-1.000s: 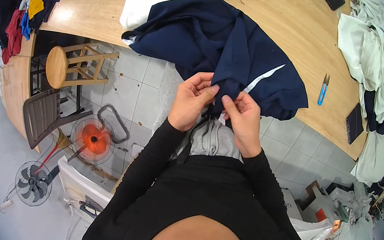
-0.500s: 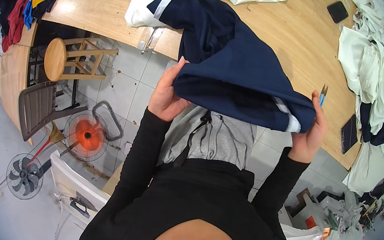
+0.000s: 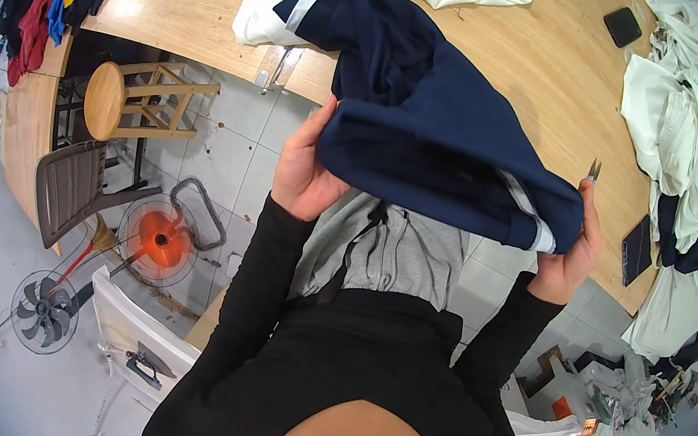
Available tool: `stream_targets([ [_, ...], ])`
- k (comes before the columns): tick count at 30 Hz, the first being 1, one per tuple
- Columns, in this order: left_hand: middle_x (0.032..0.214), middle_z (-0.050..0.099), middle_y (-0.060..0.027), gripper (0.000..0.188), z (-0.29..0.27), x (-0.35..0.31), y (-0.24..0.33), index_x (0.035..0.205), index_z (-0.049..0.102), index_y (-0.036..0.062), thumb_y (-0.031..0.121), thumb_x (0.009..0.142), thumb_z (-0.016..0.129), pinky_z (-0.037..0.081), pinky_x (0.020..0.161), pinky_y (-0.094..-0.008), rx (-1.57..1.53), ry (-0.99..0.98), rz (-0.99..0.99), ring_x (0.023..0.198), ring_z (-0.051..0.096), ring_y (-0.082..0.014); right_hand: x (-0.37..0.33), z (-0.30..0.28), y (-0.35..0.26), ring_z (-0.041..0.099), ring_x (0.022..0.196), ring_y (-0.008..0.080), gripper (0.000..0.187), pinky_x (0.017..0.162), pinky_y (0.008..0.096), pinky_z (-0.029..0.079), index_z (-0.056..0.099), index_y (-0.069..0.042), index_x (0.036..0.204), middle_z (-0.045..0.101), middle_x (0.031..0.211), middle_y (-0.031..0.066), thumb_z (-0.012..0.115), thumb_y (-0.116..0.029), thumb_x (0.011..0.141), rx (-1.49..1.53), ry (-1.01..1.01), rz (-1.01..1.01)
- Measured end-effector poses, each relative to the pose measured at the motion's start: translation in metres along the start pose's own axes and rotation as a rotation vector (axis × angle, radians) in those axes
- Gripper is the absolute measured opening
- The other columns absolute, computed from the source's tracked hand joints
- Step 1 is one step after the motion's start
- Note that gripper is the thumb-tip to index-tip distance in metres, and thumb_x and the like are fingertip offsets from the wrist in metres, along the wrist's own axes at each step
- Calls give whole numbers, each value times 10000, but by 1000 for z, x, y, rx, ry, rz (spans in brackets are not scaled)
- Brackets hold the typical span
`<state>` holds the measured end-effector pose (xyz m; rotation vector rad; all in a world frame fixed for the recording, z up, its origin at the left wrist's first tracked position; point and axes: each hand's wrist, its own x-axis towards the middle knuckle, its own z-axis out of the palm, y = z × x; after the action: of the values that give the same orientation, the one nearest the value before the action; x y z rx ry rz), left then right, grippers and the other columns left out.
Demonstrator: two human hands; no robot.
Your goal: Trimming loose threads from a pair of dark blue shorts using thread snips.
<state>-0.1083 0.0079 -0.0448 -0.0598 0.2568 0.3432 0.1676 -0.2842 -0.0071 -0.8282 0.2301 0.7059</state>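
A navy garment (image 3: 463, 118) with white stripes stretches between my two hands, its hem opening facing me. My left hand (image 3: 308, 167) grips the left end of that hem, thumb on the outside. At the other end, beside the white stripe, my right hand (image 3: 575, 247) is closed on the cloth. Most fingers of both hands are hidden by the fabric. The garment's far part, with a white-striped edge, rests on the wooden table (image 3: 553, 59) over a white garment (image 3: 262, 11). Thread snips (image 3: 594, 169) lie just beyond my right hand, partly covered by it.
White garments (image 3: 682, 132) are heaped along the table's right side, near a dark flat object (image 3: 636, 250). A black, rounded-square object (image 3: 622, 27) lies farther back. To the left stand a wooden stool (image 3: 105, 99), a brown chair (image 3: 65, 185), an orange-centred fan (image 3: 161, 240) and an iron (image 3: 144, 366).
My right hand has moved slightly right and toward me, drawing the hem wider. More of the white stripe inside the opening shows, and the snips are more covered.
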Motion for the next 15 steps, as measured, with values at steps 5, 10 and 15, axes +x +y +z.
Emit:
stream_targets([
  [5, 1478, 622, -229, 388, -4, 11, -1, 1517, 529, -3, 93, 1142, 537, 470, 1247, -496, -218, 86, 245, 1416, 596, -340, 6, 2, 13, 664, 1360, 310, 478, 1163, 469, 544, 475, 16, 1598, 647, 1502, 206, 516, -95, 1134, 106, -78, 39],
  [10, 1525, 546, -251, 416, -15, 4, 4, 1516, 489, -55, -5, 1107, 543, 440, 1286, -490, -303, 111, 262, 1458, 543, -361, 10, 4, 22, 679, 1333, 293, 446, 1140, 413, 578, 461, 28, 1588, 659, 1464, 203, 477, -24, 1145, 247, -85, 56],
  [15, 1618, 477, -288, 449, -25, 3, 5, 1577, 437, -54, 27, 1139, 491, 442, 1283, -495, -382, 94, 268, 1515, 482, -395, 11, 7, 26, 696, 1303, 288, 391, 1135, 396, 603, 500, 51, 1528, 661, 1427, 224, 459, 12, 1141, 322, -120, 85],
])
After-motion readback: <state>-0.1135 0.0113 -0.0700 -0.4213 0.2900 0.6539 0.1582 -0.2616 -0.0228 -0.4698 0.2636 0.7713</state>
